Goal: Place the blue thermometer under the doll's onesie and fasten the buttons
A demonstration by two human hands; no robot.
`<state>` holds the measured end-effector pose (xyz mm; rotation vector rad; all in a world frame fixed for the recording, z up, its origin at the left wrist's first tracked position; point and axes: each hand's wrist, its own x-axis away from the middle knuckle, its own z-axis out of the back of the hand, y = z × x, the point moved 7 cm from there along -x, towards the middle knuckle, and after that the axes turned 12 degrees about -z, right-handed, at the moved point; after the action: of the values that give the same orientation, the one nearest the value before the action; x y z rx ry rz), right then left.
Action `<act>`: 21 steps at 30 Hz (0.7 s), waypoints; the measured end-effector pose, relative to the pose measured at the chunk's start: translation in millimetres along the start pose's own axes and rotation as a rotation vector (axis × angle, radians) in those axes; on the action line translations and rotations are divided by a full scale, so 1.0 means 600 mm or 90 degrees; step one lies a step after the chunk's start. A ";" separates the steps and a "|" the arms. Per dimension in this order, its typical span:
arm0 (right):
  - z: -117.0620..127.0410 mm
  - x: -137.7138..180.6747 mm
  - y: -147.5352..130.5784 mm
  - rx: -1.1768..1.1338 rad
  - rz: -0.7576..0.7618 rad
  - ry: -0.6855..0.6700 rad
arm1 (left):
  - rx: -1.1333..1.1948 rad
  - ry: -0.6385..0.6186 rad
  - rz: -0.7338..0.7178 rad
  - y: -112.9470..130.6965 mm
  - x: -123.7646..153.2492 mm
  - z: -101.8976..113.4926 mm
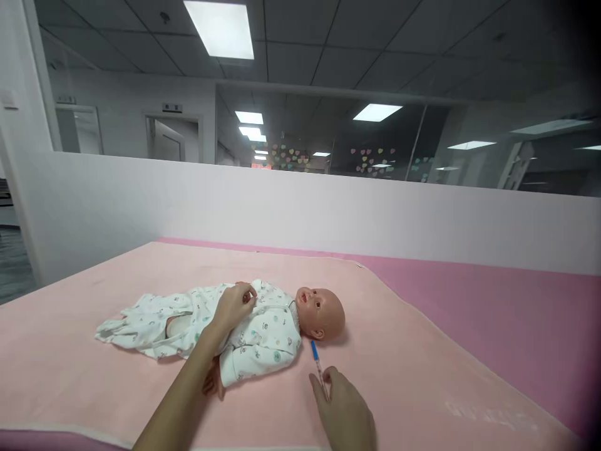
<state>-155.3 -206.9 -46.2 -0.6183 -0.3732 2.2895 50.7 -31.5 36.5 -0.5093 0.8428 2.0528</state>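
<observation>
A baby doll point(323, 313) lies on its back, its head to the right and its mouth open. It wears a white printed garment point(265, 335), with a bit of bare leg showing through a gap lower down. Over the doll's front, my left hand point(235, 307) has its thumb and forefinger pinched at the cloth; the exact grip is partly hidden. Just below the doll's head, my right hand point(342, 407) closes its thumb and fingers around a thin clear thermometer-like stick point(318, 365) with a blue end, which points up toward the head.
A pale pink cover point(404, 357) is spread beneath the doll over a darker pink surface point(493, 307). Behind it runs a low white wall point(328, 213) with glass point(300, 131) above. The cover's front edge passes close under my arms.
</observation>
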 end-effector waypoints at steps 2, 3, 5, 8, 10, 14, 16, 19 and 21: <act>-0.003 0.001 -0.005 0.024 0.015 -0.003 | -0.023 -0.022 -0.052 0.023 -0.025 -0.008; -0.005 0.002 -0.005 0.030 0.020 -0.005 | -0.026 -0.037 -0.076 0.032 -0.038 -0.015; -0.010 0.004 -0.003 0.036 0.027 -0.010 | 0.016 -0.100 -0.101 0.040 -0.063 -0.040; -0.018 0.005 0.004 0.041 0.026 0.003 | 0.197 -0.308 -0.094 0.034 -0.077 -0.099; -0.023 0.005 0.008 0.039 0.021 0.022 | 0.288 -0.415 -0.088 0.026 -0.073 -0.126; -0.032 0.004 0.012 0.038 0.017 0.033 | 0.356 -0.432 -0.101 0.014 -0.066 -0.130; -0.031 0.004 0.014 0.038 0.012 0.045 | 0.381 -0.429 -0.086 0.014 -0.062 -0.124; -0.027 0.006 0.017 0.053 0.001 0.066 | 0.427 -0.395 -0.038 0.014 -0.064 -0.115; -0.024 0.007 0.016 0.062 0.002 0.075 | 0.470 -0.315 -0.001 0.005 -0.074 -0.108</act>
<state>-155.8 -209.3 -63.7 -0.7002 -0.2028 2.2474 76.5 -103.6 20.1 0.3869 1.1822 1.5919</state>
